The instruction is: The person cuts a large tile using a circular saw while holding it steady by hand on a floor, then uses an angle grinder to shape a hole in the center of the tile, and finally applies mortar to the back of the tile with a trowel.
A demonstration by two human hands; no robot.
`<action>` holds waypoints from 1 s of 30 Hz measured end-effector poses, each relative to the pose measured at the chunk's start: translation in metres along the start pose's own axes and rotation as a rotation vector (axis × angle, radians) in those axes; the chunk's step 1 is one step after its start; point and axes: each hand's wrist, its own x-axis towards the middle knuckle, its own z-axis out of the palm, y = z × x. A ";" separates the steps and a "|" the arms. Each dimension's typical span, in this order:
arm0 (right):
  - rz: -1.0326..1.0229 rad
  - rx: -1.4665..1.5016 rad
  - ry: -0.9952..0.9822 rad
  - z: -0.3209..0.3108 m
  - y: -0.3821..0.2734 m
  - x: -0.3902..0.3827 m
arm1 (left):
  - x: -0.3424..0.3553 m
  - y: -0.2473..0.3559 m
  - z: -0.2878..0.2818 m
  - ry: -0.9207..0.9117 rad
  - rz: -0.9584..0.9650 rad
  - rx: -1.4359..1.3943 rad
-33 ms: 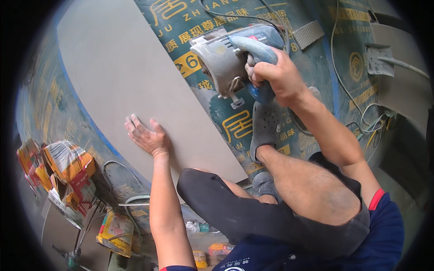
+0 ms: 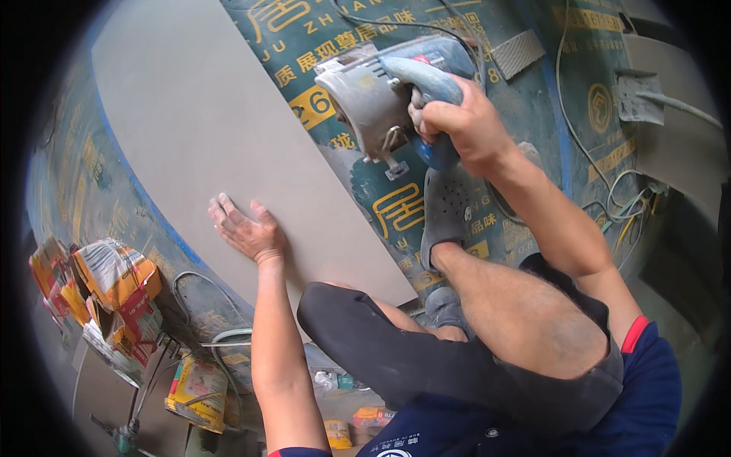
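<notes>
My right hand [image 2: 466,126] is wrapped round the blue handle of a handheld circular saw [image 2: 373,99] with a dusty grey metal guard. The saw is beside the long right edge of a large beige-grey tile [image 2: 198,114]; whether it touches the tile I cannot tell. Its blade is hidden by the guard. My left hand [image 2: 247,228], dusted white at the fingertips, lies flat on the tile with fingers spread. The near end of the tile reaches my bent knee.
Green printed sheeting [image 2: 304,46] covers the floor. A notched metal plate [image 2: 519,55] and a trowel-like flat tool [image 2: 640,97] lie at right, near loose cables [image 2: 563,84]. Torn packaging [image 2: 118,282] and a yellow bucket [image 2: 196,392] stand at left. My grey clog [image 2: 445,206] is close below the saw.
The saw in my right hand has shifted very slightly to the left. My left hand stays in place on the tile.
</notes>
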 end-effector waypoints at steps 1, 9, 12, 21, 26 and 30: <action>-0.017 -0.024 0.008 0.003 -0.001 0.005 | 0.004 -0.002 0.000 0.010 -0.011 -0.006; -0.037 -0.038 -0.022 0.015 -0.006 0.025 | 0.007 -0.002 -0.003 0.015 -0.016 0.050; -0.037 -0.033 -0.015 0.022 0.004 0.037 | 0.005 -0.003 -0.003 -0.001 -0.027 0.056; -0.073 -0.079 0.001 0.036 0.015 0.057 | 0.002 -0.001 -0.003 -0.008 -0.039 0.032; -0.073 -0.045 -0.016 0.045 0.018 0.064 | 0.003 -0.001 -0.005 0.002 -0.038 0.030; -0.048 -0.019 -0.019 0.049 0.017 0.065 | 0.004 -0.001 -0.004 0.009 -0.027 0.032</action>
